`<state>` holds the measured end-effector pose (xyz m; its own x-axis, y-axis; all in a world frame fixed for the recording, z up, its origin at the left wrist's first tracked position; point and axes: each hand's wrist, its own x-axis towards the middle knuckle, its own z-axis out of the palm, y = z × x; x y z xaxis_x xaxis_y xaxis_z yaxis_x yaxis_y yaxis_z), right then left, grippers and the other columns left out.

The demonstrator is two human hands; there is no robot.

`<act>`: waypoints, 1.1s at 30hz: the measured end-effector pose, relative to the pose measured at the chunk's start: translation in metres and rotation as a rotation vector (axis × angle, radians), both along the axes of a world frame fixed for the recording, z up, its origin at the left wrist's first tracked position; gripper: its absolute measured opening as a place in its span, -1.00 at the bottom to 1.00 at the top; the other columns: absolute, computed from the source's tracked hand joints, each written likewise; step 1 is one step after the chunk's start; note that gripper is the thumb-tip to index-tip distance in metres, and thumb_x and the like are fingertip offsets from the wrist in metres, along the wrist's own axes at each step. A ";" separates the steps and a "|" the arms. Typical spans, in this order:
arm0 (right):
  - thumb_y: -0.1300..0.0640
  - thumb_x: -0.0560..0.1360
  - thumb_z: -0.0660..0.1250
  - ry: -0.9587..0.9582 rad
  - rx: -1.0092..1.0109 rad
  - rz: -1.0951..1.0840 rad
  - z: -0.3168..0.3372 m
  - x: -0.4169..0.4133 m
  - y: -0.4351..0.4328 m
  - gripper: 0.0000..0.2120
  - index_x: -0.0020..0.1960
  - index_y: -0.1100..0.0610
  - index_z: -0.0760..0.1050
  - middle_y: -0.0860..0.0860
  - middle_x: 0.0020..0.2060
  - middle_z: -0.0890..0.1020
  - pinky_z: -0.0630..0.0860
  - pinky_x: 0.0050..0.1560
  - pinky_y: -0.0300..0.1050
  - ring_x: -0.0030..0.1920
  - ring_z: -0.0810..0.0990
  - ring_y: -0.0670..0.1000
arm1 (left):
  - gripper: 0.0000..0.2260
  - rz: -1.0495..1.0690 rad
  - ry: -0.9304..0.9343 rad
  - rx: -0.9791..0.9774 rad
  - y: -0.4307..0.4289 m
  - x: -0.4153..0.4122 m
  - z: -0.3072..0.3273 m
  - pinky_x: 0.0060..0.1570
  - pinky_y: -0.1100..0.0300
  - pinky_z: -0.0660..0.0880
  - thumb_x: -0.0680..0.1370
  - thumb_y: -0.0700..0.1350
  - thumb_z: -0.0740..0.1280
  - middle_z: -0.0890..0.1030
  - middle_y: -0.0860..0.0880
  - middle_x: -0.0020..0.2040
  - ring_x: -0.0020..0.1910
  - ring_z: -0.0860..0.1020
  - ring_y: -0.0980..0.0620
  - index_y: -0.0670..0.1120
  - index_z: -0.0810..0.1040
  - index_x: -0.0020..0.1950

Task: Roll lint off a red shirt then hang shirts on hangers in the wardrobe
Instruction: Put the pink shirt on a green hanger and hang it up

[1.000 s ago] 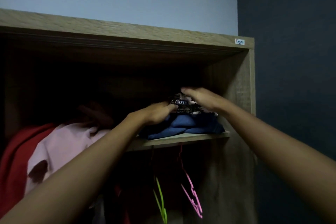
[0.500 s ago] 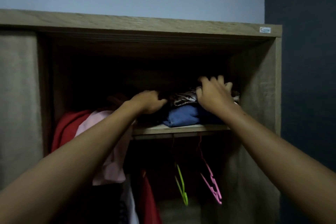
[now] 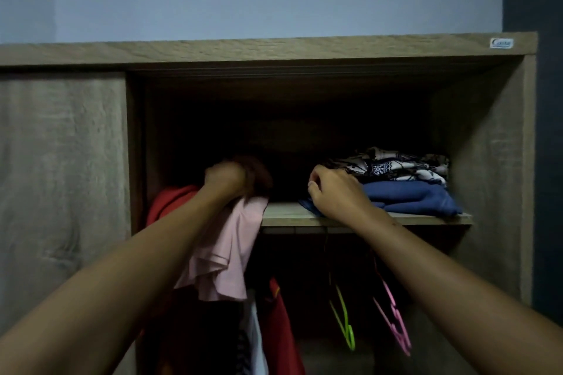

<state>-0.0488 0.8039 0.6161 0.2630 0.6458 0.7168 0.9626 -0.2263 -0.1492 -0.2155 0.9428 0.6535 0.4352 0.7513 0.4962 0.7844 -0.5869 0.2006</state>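
At the far left the wardrobe's sliding door is covering that side, so the only way in is the dark opening to its right. That opening is running under the top board and ending at the side panel. Just inside the door's edge a red shirt is hanging, mostly hidden behind the left forearm. The left hand is reaching in at shelf height with its fingers curled tight, bunching the top of a pink shirt. The shirt is hanging from that grip, its long axis running straight down, its hem pointing floorward. A dark reddish bundle is sitting just behind the knuckles, too blurred to identify. The shelf is showing a bare stretch between the two hands. The right hand is lying knuckles-up, fingers curling over the left end of a folded blue garment; whether it is actually pinching the cloth I cannot tell. A patterned black-and-white garment is lying folded on the blue one, with dark open space above it. Below the shelf a red garment, a green hanger and a pink hanger are hanging apart from one another.
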 end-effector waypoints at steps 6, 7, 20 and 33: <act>-0.10 0.62 0.16 0.226 0.210 0.087 0.009 0.015 0.009 -0.70 -0.02 0.12 0.49 0.27 0.01 0.64 0.42 -0.08 0.00 0.05 0.59 0.29 | -0.81 -0.581 -0.352 0.483 -0.020 0.003 -0.001 -0.02 0.12 0.41 0.62 -0.09 0.23 0.58 -0.15 -0.04 -0.06 0.53 -0.10 -0.20 0.53 0.06; -0.14 0.63 0.14 0.272 0.241 0.106 0.013 0.015 0.009 -0.64 0.01 0.14 0.52 0.28 0.04 0.64 0.41 -0.06 -0.01 0.09 0.59 0.29 | -0.85 -0.678 -0.300 0.523 -0.031 0.000 -0.008 -0.04 0.18 0.37 0.63 -0.12 0.26 0.53 -0.10 -0.07 -0.10 0.48 -0.02 -0.20 0.52 0.05; -0.54 0.29 0.30 0.294 -0.152 0.142 0.057 -0.025 0.029 -0.26 0.01 0.14 0.60 0.08 -0.06 0.66 0.59 -0.09 -0.07 -0.10 0.64 0.09 | -0.87 -0.956 0.066 0.454 -0.068 -0.045 -0.077 0.02 0.09 0.43 0.64 -0.14 0.32 0.47 -0.06 0.04 0.01 0.45 -0.02 -0.16 0.44 -0.05; -0.04 0.43 0.44 0.308 -0.108 0.059 0.030 -0.034 0.050 -0.60 0.09 0.25 0.59 0.23 0.09 0.65 0.45 -0.09 -0.13 0.09 0.65 0.22 | -0.67 -0.711 -0.250 0.358 -0.059 -0.086 -0.081 -0.13 0.04 0.52 0.55 0.22 0.33 0.64 0.07 -0.17 -0.17 0.59 0.10 -0.04 0.63 -0.12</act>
